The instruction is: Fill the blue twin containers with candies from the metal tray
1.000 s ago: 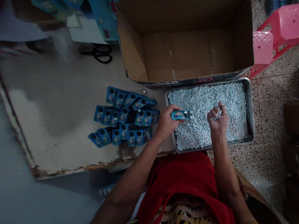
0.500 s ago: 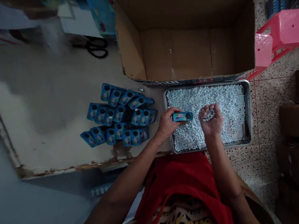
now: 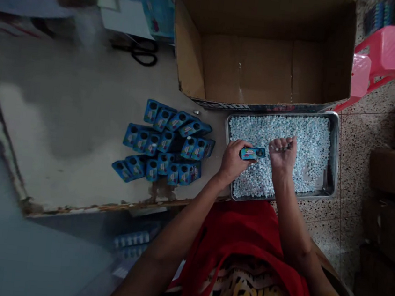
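Observation:
My left hand point(image 3: 234, 161) grips a small blue box point(image 3: 252, 153) over the left part of a metal tray point(image 3: 335, 157). Pale blue and white pellets point(image 3: 254, 180) fill most of that tray. Palm up, my right hand point(image 3: 282, 158) is over the middle of the pellets, just right of the box, its fingers curled over a few pellets. Several more small blue boxes point(image 3: 166, 141) stand in loose rows on the table point(image 3: 86, 164) to the left of the tray.
A large open cardboard box point(image 3: 261, 74) stands behind the tray. Black scissors point(image 3: 146, 53) lie at the table's back, near blue packaging. Pink stools point(image 3: 393, 51) and brown cartons point(image 3: 394, 171) are on the right. A person's arm shows blurred at the upper left.
The whole view has shifted, with the table's things now further right. Fewer pellets show in my right hand, and its fingers are more curled. My left hand still holds the blue box.

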Tool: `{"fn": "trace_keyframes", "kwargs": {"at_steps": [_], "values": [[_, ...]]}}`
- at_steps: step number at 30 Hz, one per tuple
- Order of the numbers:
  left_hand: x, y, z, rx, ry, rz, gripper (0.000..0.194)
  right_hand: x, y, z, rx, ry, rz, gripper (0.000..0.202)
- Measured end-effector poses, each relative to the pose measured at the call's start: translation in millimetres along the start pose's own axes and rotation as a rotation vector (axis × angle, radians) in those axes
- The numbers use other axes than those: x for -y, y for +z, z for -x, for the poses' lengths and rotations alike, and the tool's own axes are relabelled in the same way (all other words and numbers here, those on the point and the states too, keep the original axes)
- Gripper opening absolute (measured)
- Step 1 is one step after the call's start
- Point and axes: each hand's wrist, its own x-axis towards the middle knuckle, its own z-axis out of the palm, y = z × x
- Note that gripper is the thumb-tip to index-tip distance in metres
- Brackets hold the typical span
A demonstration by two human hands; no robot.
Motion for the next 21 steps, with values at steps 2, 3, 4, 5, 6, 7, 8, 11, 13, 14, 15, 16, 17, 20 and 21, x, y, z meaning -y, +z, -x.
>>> {"fn": "trace_keyframes", "kwargs": {"at_steps": [2,3,4,5,6,7,8,11,13,14,15,16,17,20,21], "values": [[8,-3.8,1,-0.009,-0.030,0.108,0.042,9,-21,-13,-0.059,0.009,0.000,0.061],[11,-4.3,3,-0.014,-0.058,0.174,0.041,14,-32,-16,-0.077,0.001,0.043,0.059],[13,-3.7,4,-0.013,-0.089,0.236,0.041,19,-43,-16,-0.085,-0.018,0.126,0.056],[13,-2.3,7,-0.008,-0.117,0.283,0.041,25,-54,-14,-0.083,-0.046,0.250,0.053],[10,-0.6,10,0.000,-0.137,0.315,0.042,29,-64,-9,-0.073,-0.080,0.407,0.051],[7,0.7,14,0.003,-0.151,0.335,0.042,34,-75,-4,-0.061,-0.127,0.591,0.050],[3,0.8,20,-0.002,-0.160,0.349,0.041,39,-85,2,-0.041,-0.169,0.789,0.049],[-5,-12.7,51,-0.120,-0.170,0.362,0.040,50,-110,13,0.021,-0.306,1.233,0.056],[-1,-34.1,91,-0.265,-0.204,0.336,0.039,50,-119,17,0.056,-0.409,1.406,0.061],[4,-47.2,117,-0.354,-0.235,0.310,0.038,47,-119,20,0.072,-0.463,1.456,0.062],[11,-60.8,145,-0.455,-0.278,0.276,0.037,42,-117,26,0.101,-0.508,1.479,0.062],[21,-74.4,174,-0.574,-0.331,0.235,0.037,34,-114,34,0.149,-0.537,1.473,0.060],[33,-87.6,202,-0.693,-0.388,0.186,0.038,24,-109,45,0.217,-0.535,1.445,0.058],[79,-122.0,262,-1.009,-0.576,0.084,0.047,-19,-87,85,0.466,-0.324,1.262,0.056],[96,-131.8,270,-1.085,-0.619,0.081,0.050,-37,-79,99,0.523,-0.220,1.174,0.057]]}}
